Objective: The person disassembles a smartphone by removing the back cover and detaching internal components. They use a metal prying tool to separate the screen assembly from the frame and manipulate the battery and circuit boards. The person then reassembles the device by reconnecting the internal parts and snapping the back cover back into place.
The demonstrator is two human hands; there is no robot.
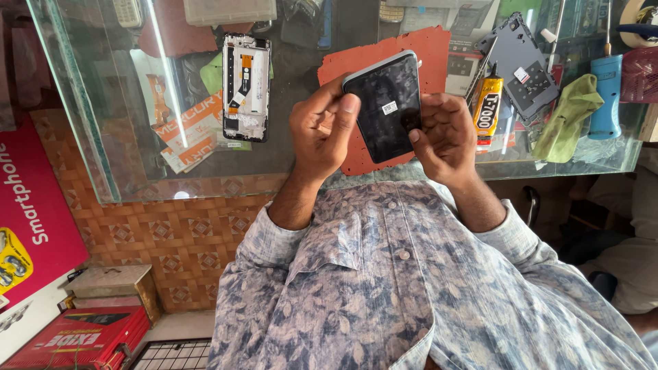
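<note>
both hands (384,133) pinch phone (384,103) between fingertips

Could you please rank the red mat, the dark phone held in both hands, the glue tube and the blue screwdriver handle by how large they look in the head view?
1. Red mat, partly covered.
2. Phone, though it is nearer the camera.
3. Glue tube and screwdriver handle look alike; unranked.

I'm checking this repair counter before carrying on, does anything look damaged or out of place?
Yes. A stripped phone frame lies open on the glass counter with its orange flex cable bare. A separate dark back cover lies at the far right. The phone held between the left hand and right hand shows no visible cracks.
</note>
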